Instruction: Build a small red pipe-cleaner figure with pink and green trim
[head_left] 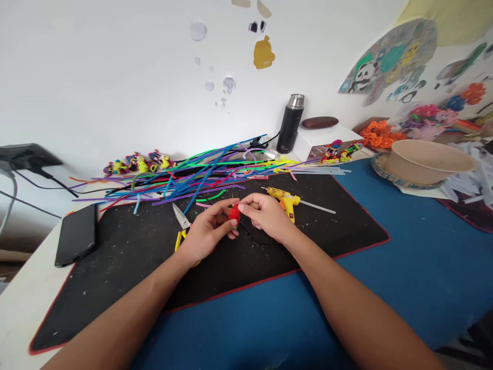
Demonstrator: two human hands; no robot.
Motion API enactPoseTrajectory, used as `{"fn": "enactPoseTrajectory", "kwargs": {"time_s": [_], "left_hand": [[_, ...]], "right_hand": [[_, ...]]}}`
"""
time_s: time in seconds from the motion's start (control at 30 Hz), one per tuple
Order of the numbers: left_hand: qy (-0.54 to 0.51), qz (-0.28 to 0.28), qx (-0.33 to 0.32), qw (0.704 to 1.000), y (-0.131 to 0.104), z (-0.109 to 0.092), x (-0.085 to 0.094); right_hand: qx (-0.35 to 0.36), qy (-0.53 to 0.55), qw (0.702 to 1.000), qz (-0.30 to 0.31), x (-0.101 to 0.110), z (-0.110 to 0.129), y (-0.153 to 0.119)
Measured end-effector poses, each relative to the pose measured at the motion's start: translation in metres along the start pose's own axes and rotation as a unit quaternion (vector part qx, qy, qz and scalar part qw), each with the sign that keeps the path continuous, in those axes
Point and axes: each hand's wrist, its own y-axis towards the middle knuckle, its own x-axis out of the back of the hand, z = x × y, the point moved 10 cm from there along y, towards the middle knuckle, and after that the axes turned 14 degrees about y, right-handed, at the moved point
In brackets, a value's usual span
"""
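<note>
The left hand [211, 229] holds a small red fuzzy bundle [234, 214] between thumb and fingers, and the right hand [265, 213] pinches its upper end with thumb and forefinger. The bundle is above the black mat [134, 267] on the worktop [404, 257], between the yellow-handled scissors [182, 218] and a yellow glue gun [287, 199] with a glue stick jutting from its rear.

Over to the right stands a wide beige bowl [431, 167] on a patterned round base [379, 167]; I can see a little of its inner wall, but from here I can't tell what lies at the bottom. Behind the mat, a black flask [291, 123] stands upright with its silver cap on, its contents hidden. Beside it, a white box [319, 136] carries a long brown case [320, 122], which looks shut. Loose colored pipe cleaners [200, 172] lie heaped along the wall.
</note>
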Motion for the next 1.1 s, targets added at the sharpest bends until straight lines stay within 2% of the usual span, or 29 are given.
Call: {"fn": "enactPoseTrajectory", "kwargs": {"time_s": [0.27, 0.77, 1.1], "left_hand": [[-0.008, 0.011, -0.003, 1.0, -0.001, -0.002, -0.002], [-0.018, -0.005, 0.006, 1.0, 0.0, 0.0, 0.0], [-0.046, 0.003, 0.005, 0.999, 0.002, -0.001, 0.002]], "right_hand": [[0.002, -0.027, 1.0, -0.002, 0.002, 0.003, -0.001], [0.011, 0.022, 1.0, -0.005, 0.002, -0.01, 0.003], [0.003, 0.1, 0.995, -0.003, -0.002, -0.002, 0.0]]}}
